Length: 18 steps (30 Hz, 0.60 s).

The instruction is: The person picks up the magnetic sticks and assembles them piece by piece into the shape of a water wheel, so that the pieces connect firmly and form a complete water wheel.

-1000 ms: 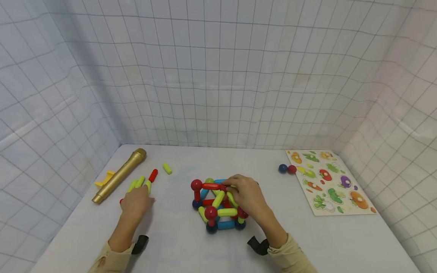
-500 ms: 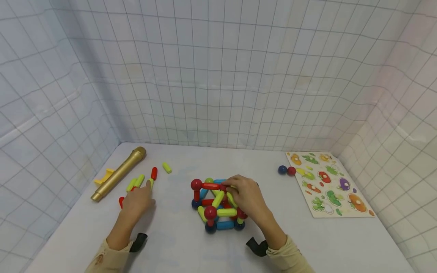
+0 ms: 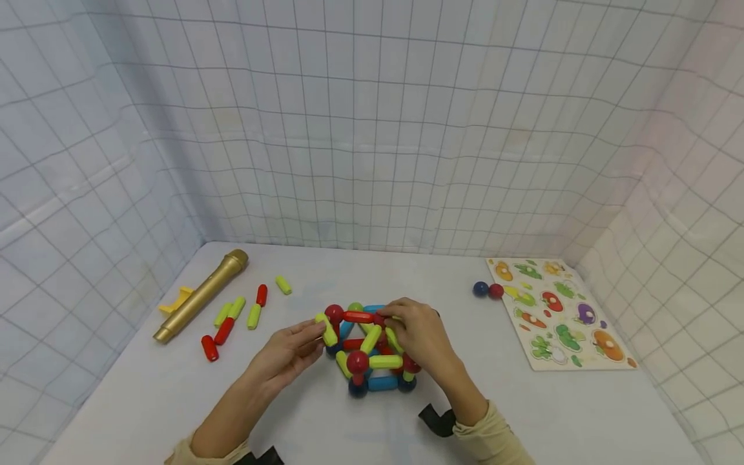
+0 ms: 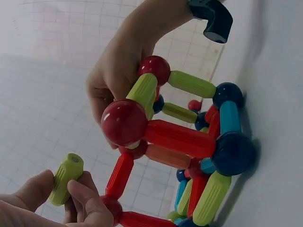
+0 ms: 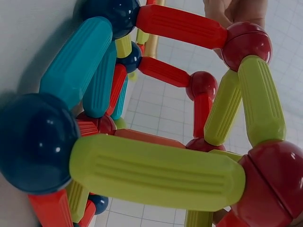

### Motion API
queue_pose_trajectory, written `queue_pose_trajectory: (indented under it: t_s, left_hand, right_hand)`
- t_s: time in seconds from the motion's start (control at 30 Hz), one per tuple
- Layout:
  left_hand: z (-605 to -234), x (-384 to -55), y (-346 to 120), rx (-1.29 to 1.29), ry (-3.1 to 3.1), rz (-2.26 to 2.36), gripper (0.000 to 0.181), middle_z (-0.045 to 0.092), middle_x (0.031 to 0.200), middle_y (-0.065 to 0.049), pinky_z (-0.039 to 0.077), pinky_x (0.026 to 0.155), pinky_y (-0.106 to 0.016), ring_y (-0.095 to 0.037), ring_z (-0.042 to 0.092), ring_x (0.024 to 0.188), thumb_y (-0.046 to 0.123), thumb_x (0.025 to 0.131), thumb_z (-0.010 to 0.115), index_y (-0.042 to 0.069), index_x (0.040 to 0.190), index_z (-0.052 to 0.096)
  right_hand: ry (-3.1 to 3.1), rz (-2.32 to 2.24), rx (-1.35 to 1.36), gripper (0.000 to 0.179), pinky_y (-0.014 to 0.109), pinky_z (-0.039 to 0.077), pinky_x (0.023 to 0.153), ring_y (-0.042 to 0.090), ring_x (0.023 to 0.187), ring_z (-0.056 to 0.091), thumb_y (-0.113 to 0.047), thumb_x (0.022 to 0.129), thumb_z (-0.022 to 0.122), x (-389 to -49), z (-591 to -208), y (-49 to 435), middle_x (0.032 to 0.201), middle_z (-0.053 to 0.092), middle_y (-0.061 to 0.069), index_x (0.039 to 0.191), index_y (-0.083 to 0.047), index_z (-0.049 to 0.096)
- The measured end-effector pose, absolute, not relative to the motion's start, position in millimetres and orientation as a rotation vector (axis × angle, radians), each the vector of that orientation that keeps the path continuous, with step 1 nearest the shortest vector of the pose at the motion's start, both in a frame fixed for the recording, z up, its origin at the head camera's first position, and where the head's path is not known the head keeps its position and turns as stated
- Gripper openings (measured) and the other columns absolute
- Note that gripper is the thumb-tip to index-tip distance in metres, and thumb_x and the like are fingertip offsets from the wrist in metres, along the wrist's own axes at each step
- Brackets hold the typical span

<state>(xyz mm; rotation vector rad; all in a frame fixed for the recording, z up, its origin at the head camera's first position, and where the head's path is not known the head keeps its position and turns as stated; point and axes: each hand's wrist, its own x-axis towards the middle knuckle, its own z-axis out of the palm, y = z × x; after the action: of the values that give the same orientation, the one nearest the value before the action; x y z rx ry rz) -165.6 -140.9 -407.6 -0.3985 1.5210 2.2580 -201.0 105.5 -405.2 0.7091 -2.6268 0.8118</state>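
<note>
Yellow-green and ridged, a short rod (image 3: 329, 332) is pinched in the left hand (image 3: 285, 353) near the middle of the head view, at the upper left of a frame (image 3: 386, 361) of rods and red, blue and green balls standing on the worktop (image 3: 325, 426). The right hand (image 3: 421, 330) grips the frame's upper right part, fingertips at a red ball there. Loose rods (image 3: 224, 330), red and yellow-green, lie at the left of the picture, with a gold microphone (image 3: 200, 298) and a yellow piece (image 3: 178, 300) beyond them; at the right, a loose blue ball (image 3: 480, 289) and a loose red ball (image 3: 496, 291) sit by a vegetable board (image 3: 572, 316). In the left wrist view, the short rod is at lower left, between thumb and fingers and apart from the frame; the right hand reaches behind the frame from the top. In the right wrist view, the frame fills most of the picture, a large yellow-green rod across its lower middle, and part of a hand shows at upper right.
</note>
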Motion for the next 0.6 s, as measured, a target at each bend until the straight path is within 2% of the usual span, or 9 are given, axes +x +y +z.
queue_pose_trajectory:
  t_s: [0.33, 0.47, 0.6]
  left_hand:
    - [-425, -165, -126, -0.338, 1.306, 2.238, 0.058, 0.069, 0.1, 0.003, 0.055, 0.088, -0.021, -0.006, 0.065, 0.093, 0.02, 0.095, 0.064, -0.003, 0.142, 0.04]
    - [-428, -169, -120, -0.407, 1.327, 2.271, 0.069, 0.064, 0.109, -0.001, 0.055, 0.088, -0.023, -0.008, 0.064, 0.097, 0.02, 0.094, 0.065, 0.001, 0.149, 0.028]
    - [-429, -173, -114, -0.488, 1.427, 2.293, 0.083, 0.053, 0.12, -0.01, 0.056, 0.086, -0.024, -0.011, 0.063, 0.094, 0.019, 0.094, 0.065, 0.013, 0.154, 0.009]
  right_hand:
    - [-2.639, 0.805, 0.705, 0.014, 0.034, 0.058, 0.078, 0.019, 0.09, 0.071, -0.011, 0.087, 0.072, -201, -404, 106, 0.1, 0.074, 0.003, 0.099, -0.011, 0.078]
    - [-2.65, 0.819, 0.696, 0.014, 0.033, 0.058, 0.078, 0.019, 0.09, 0.071, -0.012, 0.087, 0.072, -201, -404, 106, 0.1, 0.074, 0.002, 0.1, -0.012, 0.078]
    - [-2.655, 0.797, 0.694, 0.015, 0.032, 0.058, 0.077, 0.018, 0.09, 0.07, -0.014, 0.086, 0.073, -199, -404, 104, 0.099, 0.074, 0.001, 0.1, -0.013, 0.078]
